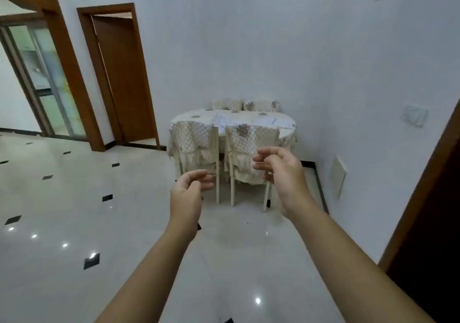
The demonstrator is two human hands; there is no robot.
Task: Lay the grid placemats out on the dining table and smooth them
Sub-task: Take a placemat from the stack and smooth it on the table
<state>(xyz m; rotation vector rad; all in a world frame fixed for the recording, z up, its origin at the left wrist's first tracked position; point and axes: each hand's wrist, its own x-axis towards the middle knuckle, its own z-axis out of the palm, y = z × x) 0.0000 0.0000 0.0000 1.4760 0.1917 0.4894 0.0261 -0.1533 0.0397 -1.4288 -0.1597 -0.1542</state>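
Both hands are raised in front of the body and hold nothing: the left hand [190, 189] and the right hand [280, 170] each have loosely curled fingers around empty air. The counter [179, 123], draped in a cream quilted cloth, stands well apart from them by the far wall, with two covered chairs [249, 138] tucked in on its near side. The grid placemats [220, 119] seem to be the pale sheets lying on its top (too distant and blurred to make out any grid). The step in hand looks like the approach. To do it well, come up where the chairs leave room, or pull one out, so both hands can reach a mat's opposite edges and flatten it from the middle outward.
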